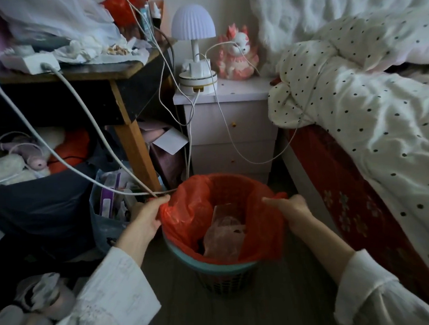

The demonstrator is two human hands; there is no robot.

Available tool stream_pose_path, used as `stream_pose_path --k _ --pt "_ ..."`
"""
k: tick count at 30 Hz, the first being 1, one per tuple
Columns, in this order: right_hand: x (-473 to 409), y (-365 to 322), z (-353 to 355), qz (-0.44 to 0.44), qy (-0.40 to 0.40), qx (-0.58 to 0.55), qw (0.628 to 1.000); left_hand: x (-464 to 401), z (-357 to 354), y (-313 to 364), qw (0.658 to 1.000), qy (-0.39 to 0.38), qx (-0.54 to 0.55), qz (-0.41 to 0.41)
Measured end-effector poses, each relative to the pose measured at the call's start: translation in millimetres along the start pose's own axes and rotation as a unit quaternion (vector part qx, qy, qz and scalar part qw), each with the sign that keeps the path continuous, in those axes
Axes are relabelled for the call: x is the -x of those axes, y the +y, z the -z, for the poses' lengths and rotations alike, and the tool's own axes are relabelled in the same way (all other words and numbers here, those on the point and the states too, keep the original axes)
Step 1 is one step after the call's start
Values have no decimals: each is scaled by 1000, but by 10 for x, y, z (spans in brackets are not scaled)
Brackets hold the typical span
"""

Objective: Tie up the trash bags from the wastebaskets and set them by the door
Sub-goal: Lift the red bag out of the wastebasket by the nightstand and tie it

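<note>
From the head view, the wastebasket point(225, 269) stands on the floor at about six o'clock, between the desk and the bed. Its red bag point(260, 235) is still seated inside, holding crumpled wrappers point(223, 236). The left hand point(146, 219) pinches the bag's rim at nine o'clock; the right hand point(290, 209) pinches it at three o'clock. A white cable point(84, 157) sags from the desk and ends right by the left fingers, so lifting could snag it and tug the charger point(33, 62) off the desk. The thin plastic might also tear, or the light basket rise with the bag.
</note>
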State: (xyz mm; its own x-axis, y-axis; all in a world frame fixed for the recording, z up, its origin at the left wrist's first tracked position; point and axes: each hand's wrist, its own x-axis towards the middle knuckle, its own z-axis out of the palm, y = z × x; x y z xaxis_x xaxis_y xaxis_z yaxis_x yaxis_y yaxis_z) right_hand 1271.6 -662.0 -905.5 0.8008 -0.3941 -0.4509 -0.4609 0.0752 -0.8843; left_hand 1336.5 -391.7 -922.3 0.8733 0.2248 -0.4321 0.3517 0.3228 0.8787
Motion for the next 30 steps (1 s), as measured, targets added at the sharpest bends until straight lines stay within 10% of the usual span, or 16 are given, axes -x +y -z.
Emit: stream_pose_path --k 11,16,23,30 --pt "28 -583 -197 244 -50 26 968 26 -106 387 986 -71 -45 142" --pt "20 -663 -345 242 -107 15 964 116 -337 470 990 -5 -99 -99" --pt "-41 -850 -535 137 -157 7 978 465 -634 648 843 -156 -315 -407" --pt "-6 -894 -735 88 -254 32 963 574 -693 562 701 -145 -471 -515"
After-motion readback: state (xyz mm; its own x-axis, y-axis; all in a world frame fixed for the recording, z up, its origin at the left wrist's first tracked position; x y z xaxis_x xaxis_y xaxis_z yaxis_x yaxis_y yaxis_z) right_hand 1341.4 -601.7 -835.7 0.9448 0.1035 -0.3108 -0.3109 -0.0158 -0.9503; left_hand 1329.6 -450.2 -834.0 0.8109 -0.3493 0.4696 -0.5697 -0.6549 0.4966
